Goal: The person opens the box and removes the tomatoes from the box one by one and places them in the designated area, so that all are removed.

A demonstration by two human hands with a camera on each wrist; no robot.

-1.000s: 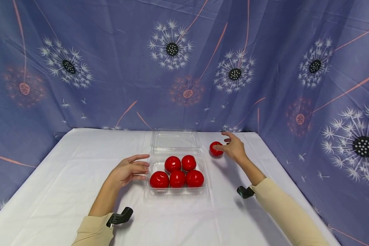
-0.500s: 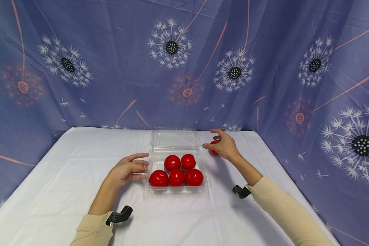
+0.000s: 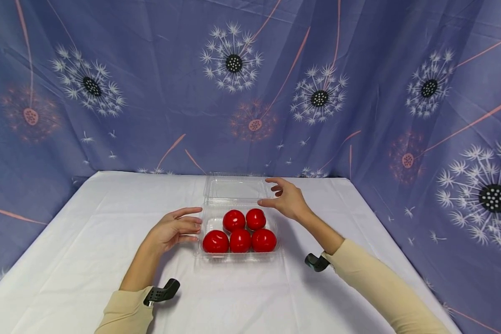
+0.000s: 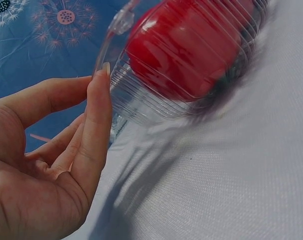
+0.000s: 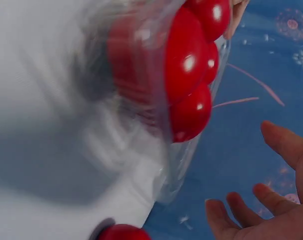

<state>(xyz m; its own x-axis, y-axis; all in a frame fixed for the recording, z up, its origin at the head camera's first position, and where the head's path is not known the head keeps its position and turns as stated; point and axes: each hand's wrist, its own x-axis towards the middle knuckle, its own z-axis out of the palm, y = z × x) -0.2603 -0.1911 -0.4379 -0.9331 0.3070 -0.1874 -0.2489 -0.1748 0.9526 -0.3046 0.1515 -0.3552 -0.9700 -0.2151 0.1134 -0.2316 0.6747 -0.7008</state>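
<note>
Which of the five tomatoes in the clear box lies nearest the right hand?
The back-row right tomato. It sits just below the right hand at the box's far right corner; the other back one and the three front ones lie farther away.

The right hand (image 3: 287,199) no longer sits by the loose tomato (image 5: 122,233) on the cloth to the right of the clear container (image 3: 238,253). It now moves left, away from that fruit, and hovers with spread, relaxed fingers over the container's far right corner, near the hinge of the open lid (image 3: 236,189). From the head view the hand now hides the loose tomato; only the right wrist view shows it, at the bottom edge, apart from the fingers.
</note>
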